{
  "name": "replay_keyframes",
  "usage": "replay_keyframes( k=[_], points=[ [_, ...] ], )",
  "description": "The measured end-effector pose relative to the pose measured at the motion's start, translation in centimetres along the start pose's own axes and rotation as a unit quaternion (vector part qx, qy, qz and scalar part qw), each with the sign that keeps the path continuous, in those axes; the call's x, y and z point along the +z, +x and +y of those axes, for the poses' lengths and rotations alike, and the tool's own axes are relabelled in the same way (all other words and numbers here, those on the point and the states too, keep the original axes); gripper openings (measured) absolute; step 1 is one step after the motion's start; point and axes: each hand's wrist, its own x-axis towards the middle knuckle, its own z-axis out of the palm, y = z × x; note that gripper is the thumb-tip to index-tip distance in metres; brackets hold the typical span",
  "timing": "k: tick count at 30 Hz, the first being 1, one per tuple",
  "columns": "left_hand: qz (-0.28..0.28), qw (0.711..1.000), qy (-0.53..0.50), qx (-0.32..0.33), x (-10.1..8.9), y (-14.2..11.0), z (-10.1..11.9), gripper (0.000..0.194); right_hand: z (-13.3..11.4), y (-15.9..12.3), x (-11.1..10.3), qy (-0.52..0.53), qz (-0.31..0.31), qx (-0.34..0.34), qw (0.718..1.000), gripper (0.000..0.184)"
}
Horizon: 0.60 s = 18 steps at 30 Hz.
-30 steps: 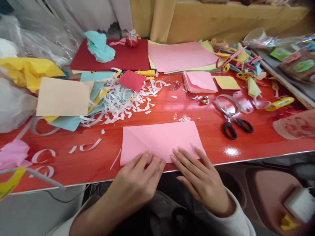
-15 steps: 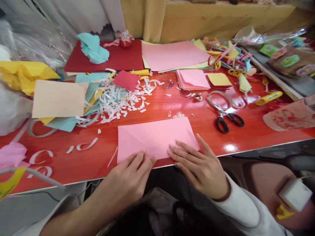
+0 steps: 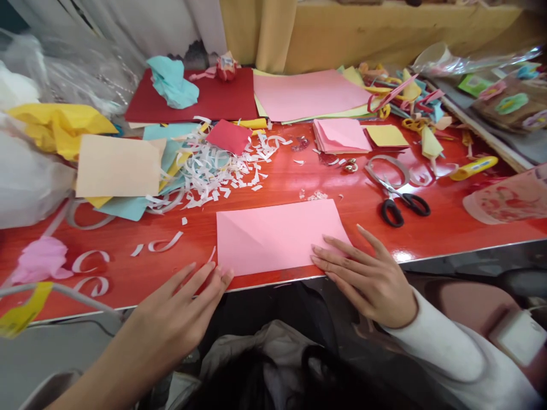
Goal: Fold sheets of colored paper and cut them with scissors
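Observation:
A folded pink sheet of paper [image 3: 273, 236] lies flat near the front edge of the red table, a faint diagonal crease on its left part. My right hand [image 3: 370, 276] rests on its lower right corner, fingers stretched out and spread. At the lower left corner my left hand [image 3: 183, 304] touches the paper with its fingertips, the fingers extended and slightly apart. Beyond the sheet's upper edge lie small white beads [image 3: 316, 195]. To the right are scissors [image 3: 397, 196] with black handles, blades pointing away from me.
White paper shreds [image 3: 213, 171] and a beige paper square [image 3: 119, 166] lie to the left. Behind are a pink paper stack [image 3: 342, 135], yellow squares [image 3: 387, 136] and larger pink sheets [image 3: 307, 94]. A clear cup [image 3: 506, 196] lies tilted at the right, near a yellow marker [image 3: 474, 168].
My left hand has slid left along the paper's lower edge to its left corner, and its fingers have opened out. My right hand stays on the right corner. The view has shifted slightly.

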Motion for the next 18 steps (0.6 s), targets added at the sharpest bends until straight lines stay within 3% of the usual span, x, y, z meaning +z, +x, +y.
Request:
replay_keyframes(
  k=[7,12,18],
  points=[
    [-0.014,0.998,-0.033,-0.041,0.4,-1.3,0.2,0.044,1.6,-1.4,0.0,-0.001,0.013,-0.007,1.0,0.042],
    [-0.022,0.999,-0.029,-0.04,0.5,-2.2,0.0,0.046,3.4,-2.4,0.4,0.07,0.048,-0.046,0.995,0.041],
    [-0.019,0.998,-0.018,-0.065,0.6,-1.7,2.0,0.045,4.3,-4.0,0.2,0.097,0.107,0.0,0.989,0.037]
  ],
)
